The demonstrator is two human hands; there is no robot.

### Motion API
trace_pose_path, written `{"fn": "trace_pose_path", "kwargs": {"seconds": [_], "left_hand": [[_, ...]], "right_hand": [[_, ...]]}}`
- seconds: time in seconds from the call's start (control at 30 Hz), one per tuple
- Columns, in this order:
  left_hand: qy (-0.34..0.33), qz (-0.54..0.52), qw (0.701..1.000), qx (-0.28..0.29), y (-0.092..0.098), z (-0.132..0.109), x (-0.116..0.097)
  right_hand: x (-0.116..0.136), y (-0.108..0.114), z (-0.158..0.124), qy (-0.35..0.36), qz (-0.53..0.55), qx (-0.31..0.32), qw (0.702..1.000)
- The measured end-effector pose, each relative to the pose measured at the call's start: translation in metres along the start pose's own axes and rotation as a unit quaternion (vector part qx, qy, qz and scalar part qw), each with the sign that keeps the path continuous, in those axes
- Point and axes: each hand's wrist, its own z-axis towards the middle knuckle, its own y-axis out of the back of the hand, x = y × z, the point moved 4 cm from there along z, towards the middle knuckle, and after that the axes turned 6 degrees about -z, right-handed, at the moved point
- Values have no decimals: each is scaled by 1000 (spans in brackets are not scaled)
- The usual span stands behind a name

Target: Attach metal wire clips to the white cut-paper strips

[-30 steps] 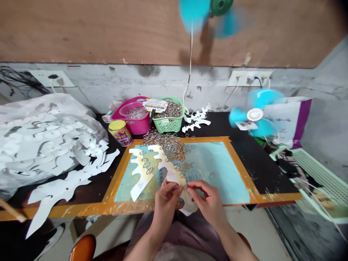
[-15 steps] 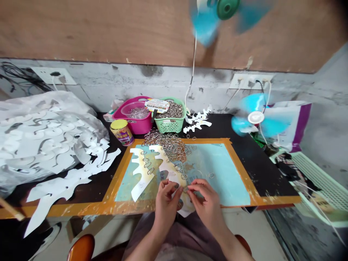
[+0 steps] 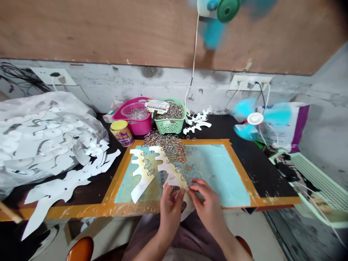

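Surface (image 3: pixel 261 166), black, bearing a blue sheet (image 3: pixel 228 177) edged with orange tape. Clear bag (image 3: pixel 49 145) of white cutouts, at left. Pink basket (image 3: pixel 140 127); green basket (image 3: pixel 170 126) of metal rings, beside it. White toothed strip (image 3: pixel 174 174), over the surface's near edge, between the hands. Left hand (image 3: pixel 171 203): fingers curled, thumb and fingers pinching the strip. Right hand (image 3: pixel 203 197): thumb and forefinger nearly together, on one small ring (image 3: pixel 187 189) at the strip's edge.
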Motion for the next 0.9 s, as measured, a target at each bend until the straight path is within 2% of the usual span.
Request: {"fn": "trace_pose_path", "kwargs": {"seconds": [0.1,0.2,0.27,0.3,0.37,0.4,0.43,0.47,0.5,0.57,0.63,0.77,0.9], "left_hand": [[14,-50,999,-17,1,-11,14],[-7,-85,996,32,-1,-28,20],[-48,-60,995,67,-2,-36,16],[-78,-31,995,61,0,-38,10],[-179,54,982,-1,5,-38,-7],[-248,112,961,-40,8,-36,-18],[-319,182,928,-60,7,-33,-29],[-372,266,888,-35,2,-28,-35],[-395,358,846,24,-6,-21,-37],[-355,485,779,176,-19,-2,-28],[-303,520,757,254,-27,16,-18],[-246,510,767,302,-36,39,-10],[-253,532,746,309,-36,43,-14]], "right_hand": [[5,13,4,14,8,36,999],[8,27,15,43,-13,104,994],[6,31,22,69,-41,168,982],[2,31,26,81,-58,199,975],[-9,26,29,101,-96,247,959],[-16,22,30,111,-113,259,953],[-22,18,30,122,-129,262,949],[-27,15,29,132,-145,251,948],[-31,13,28,141,-164,233,948],[-35,12,24,152,-209,194,946],[-36,12,19,156,-246,179,940],[-39,10,9,140,-238,166,947],[-47,6,-2,125,-214,153,957]]}}
